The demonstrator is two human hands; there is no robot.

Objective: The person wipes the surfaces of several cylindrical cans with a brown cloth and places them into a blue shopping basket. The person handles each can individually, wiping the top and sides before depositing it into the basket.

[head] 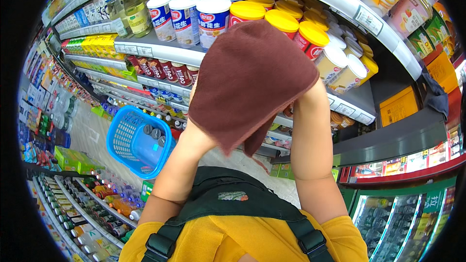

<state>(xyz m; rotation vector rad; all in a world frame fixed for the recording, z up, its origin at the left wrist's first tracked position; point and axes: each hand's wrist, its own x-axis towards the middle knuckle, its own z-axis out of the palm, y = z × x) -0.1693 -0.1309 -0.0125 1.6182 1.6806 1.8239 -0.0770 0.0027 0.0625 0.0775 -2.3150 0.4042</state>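
A brown-red cloth is spread over both my hands, close in front of the shelf of canned drinks. The wrist of my left hand shows at the cloth's lower left; its fingers are hidden. My right hand is at the cloth's right edge, its fingers also covered. Behind the cloth stand cans with yellow lids and blue-and-white cans with white lids. Glass jars stand to their left. Whether the cloth touches any can cannot be told.
A blue plastic basket with several dark-topped items stands at the lower left. Bottle shelves lie below it. A dark cloth hangs at the shelf end on the right, above glass-fronted coolers. More jars fill the upper right shelf.
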